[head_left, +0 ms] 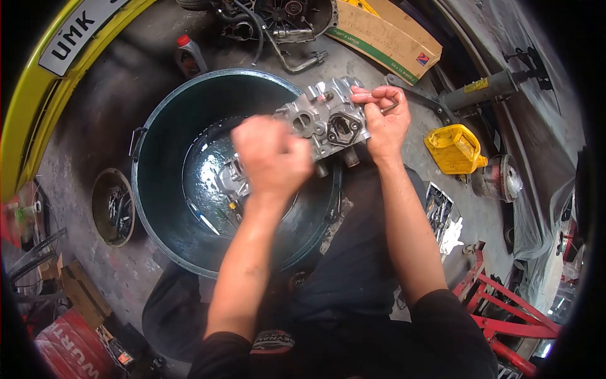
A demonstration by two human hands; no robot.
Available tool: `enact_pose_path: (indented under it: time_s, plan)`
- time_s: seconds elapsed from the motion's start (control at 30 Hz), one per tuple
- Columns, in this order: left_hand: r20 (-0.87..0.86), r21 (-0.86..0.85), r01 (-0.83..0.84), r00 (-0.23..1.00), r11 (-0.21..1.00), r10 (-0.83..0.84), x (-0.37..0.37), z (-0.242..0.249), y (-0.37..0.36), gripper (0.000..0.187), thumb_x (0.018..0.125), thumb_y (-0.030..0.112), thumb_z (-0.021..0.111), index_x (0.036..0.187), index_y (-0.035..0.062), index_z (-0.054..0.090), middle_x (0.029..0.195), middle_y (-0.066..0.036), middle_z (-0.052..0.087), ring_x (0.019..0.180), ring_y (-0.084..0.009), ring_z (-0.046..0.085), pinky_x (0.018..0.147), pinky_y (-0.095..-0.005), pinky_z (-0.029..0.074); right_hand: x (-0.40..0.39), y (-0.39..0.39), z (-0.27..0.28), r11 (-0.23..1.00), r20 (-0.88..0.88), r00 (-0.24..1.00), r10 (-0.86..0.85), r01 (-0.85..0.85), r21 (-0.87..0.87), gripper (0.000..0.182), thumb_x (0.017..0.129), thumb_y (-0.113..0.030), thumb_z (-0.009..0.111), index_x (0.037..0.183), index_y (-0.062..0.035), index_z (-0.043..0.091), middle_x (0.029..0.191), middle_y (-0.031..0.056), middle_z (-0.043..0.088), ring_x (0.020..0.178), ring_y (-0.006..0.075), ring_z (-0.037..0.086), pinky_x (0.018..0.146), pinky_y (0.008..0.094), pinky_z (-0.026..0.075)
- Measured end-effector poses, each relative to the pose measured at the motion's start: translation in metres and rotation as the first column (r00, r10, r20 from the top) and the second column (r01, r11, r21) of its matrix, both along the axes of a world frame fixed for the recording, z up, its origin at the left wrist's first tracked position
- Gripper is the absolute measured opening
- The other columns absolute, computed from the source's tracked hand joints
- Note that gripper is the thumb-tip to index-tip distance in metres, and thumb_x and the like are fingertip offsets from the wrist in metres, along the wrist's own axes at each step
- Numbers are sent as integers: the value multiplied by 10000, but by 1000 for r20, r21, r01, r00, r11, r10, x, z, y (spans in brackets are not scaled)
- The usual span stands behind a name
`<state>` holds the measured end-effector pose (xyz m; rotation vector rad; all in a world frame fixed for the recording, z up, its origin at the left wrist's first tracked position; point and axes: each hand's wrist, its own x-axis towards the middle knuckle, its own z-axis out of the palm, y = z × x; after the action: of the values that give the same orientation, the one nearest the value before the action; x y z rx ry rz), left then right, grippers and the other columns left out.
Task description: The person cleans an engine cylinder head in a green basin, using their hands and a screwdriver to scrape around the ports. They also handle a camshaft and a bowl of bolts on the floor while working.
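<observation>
A grey metal engine part (325,123) with round and oval openings is held above the right rim of a large dark green tub (154,183). At its right end my right hand (386,120) is closed, with fingers bent around a thin dark tool and the thumb by the metal. My left hand (271,155) is blurred by motion over the part's left side; what its fingers hold, if anything, is smeared. Inside the tub, shiny liquid (211,158) surrounds another metal part (232,179), partly hidden behind my left hand.
A small round pan (98,205) stands left of the tub. A red-capped bottle (189,57) and a cardboard box (385,41) are beyond it. On the right are a yellow jug (453,148), a tool tray (437,205) and a red metal frame (505,309).
</observation>
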<state>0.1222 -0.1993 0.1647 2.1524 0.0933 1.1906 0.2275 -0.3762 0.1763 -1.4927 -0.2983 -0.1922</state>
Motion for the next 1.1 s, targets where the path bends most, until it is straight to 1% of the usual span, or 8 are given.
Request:
enact_pose_path:
  time_s: [0.1,0.2,0.3,0.37,0.47,0.73,0.93,1.1]
  plan:
    - [-622,-79,-494,703,866,345,-50,-52,62,139,762,148,621,720,22,661,769,-172,683,793,-346,654,788,-469,477,2,-2,-2,1000,6,1000,9,-9,-6,259,849,121,472,1073,-8,476,926,176,727,1084,316,693,1009,416,504]
    - [-857,221,-428,345,877,384,-82,-81,90,186,844,140,615,936,14,717,904,-224,719,828,-392,691,746,-502,540,1,-3,-4,1000,17,1000,16,-16,-10,265,849,124,466,1077,-10,475,932,182,726,1086,318,693,1003,420,511]
    - [-544,-358,-234,839,904,2,-69,-39,43,281,861,23,592,1140,27,618,808,-158,689,780,-250,693,680,-404,540,-1,-4,-5,999,3,1000,-2,3,-35,269,848,128,460,1079,-10,475,935,192,725,1087,317,694,992,419,522]
    - [-272,-851,-67,904,521,-329,-47,2,-6,159,898,74,674,1049,29,678,834,-27,668,702,-98,608,593,-291,523,-1,-1,2,999,5,1000,-9,9,-42,272,846,129,458,1080,-8,474,941,205,723,1085,314,695,977,412,533]
    - [-282,-746,61,873,663,-398,-20,33,-48,127,888,102,700,934,-12,731,752,-79,713,663,-88,633,600,-267,512,0,-2,0,1000,-2,1000,-8,8,-29,276,843,130,457,1084,-5,472,947,206,723,1080,312,696,971,412,536]
    - [-198,-980,-133,729,148,-655,10,69,-51,66,783,21,676,756,-36,698,603,-77,659,510,-110,616,456,-269,463,1,-1,-4,999,-4,1000,-27,27,-18,274,845,122,468,1090,0,473,960,216,721,1061,300,702,947,395,544]
    - [-187,-981,-111,743,158,-642,16,59,-53,66,742,29,689,715,-30,684,601,-71,654,494,-119,599,442,-289,447,-1,1,1,999,-6,999,-42,42,-17,268,846,117,480,1088,3,473,966,217,723,1041,284,709,940,383,546]
    - [-424,-830,-83,738,552,-525,24,60,-59,123,699,84,702,653,-18,651,589,-136,647,521,-225,626,520,-381,483,0,0,-2,999,5,999,-36,36,-26,258,847,115,481,1081,8,476,961,208,725,1037,281,711,940,378,545]
